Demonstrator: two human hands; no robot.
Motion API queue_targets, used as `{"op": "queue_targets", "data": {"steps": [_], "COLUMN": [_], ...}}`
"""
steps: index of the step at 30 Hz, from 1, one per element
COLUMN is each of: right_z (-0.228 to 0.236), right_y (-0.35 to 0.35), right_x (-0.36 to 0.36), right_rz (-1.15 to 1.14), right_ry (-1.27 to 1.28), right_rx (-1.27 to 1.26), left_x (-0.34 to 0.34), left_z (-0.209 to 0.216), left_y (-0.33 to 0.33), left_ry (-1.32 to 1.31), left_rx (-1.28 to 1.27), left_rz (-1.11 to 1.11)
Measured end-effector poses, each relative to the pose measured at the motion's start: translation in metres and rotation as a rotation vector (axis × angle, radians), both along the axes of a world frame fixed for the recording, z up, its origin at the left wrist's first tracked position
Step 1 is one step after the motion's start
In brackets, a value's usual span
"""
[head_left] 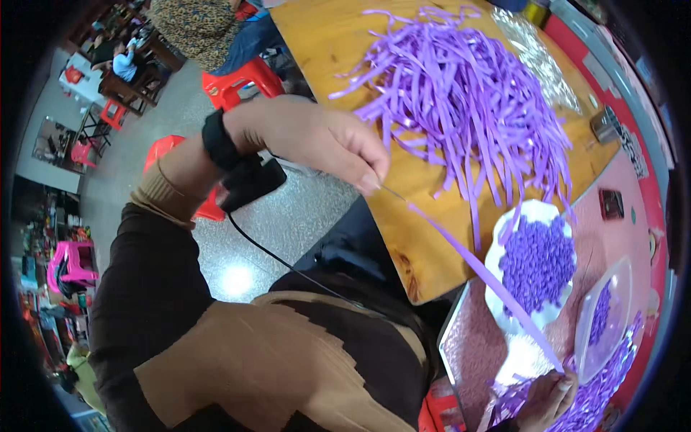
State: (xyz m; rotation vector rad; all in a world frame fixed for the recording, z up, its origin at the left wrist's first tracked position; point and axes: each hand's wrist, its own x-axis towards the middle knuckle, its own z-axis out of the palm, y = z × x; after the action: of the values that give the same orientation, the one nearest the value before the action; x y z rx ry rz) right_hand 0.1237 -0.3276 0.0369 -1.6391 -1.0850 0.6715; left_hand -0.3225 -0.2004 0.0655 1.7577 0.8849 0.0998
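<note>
A purple ribbon strip (pixel 475 263) is stretched diagonally between my two hands. My left hand (pixel 327 147), with a black band on its wrist, is closed in a pinch at the table's edge. From its fingertips runs a thin needle-like piece (pixel 394 193) that meets the ribbon's narrow end. Low on the right, my right hand (pixel 551 399) pinches the ribbon's other end. Beneath the ribbon, a white scalloped bowl (pixel 494 248) holds many small purple pieces (pixel 536 263). A large heap of purple ribbon strips (pixel 468 101) covers much of the wooden table (pixel 425 252).
A clear plastic tub (pixel 622 284) with purple pieces tilts beside the bowl on a pink surface (pixel 471 338). Shiny purple strips (pixel 612 389) lie near my right hand. Crinkled clear plastic (pixel 543 61) is at the back. A person (pixel 198 32) sits near a red stool (pixel 241 79).
</note>
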Motion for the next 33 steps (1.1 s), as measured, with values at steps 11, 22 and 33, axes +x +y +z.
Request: {"op": "queue_targets", "data": {"steps": [11, 22, 33], "right_z": [0.026, 0.050, 0.047], "right_y": [0.015, 0.028, 0.023], "right_x": [-0.051, -0.090, -0.119], "right_rz": [0.016, 0.091, -0.130], "right_ry": [0.021, 0.053, -0.113], "right_rx": [0.062, 0.188, 0.046], "left_x": [-0.001, -0.045, -0.045], "left_z": [-0.021, -0.050, -0.070], "left_y": [-0.019, 0.103, 0.143], "left_ry": [0.018, 0.019, 0.355], "left_rx": [0.665, 1.106, 1.206], "left_rz": [0.208, 0.647, 0.420]}}
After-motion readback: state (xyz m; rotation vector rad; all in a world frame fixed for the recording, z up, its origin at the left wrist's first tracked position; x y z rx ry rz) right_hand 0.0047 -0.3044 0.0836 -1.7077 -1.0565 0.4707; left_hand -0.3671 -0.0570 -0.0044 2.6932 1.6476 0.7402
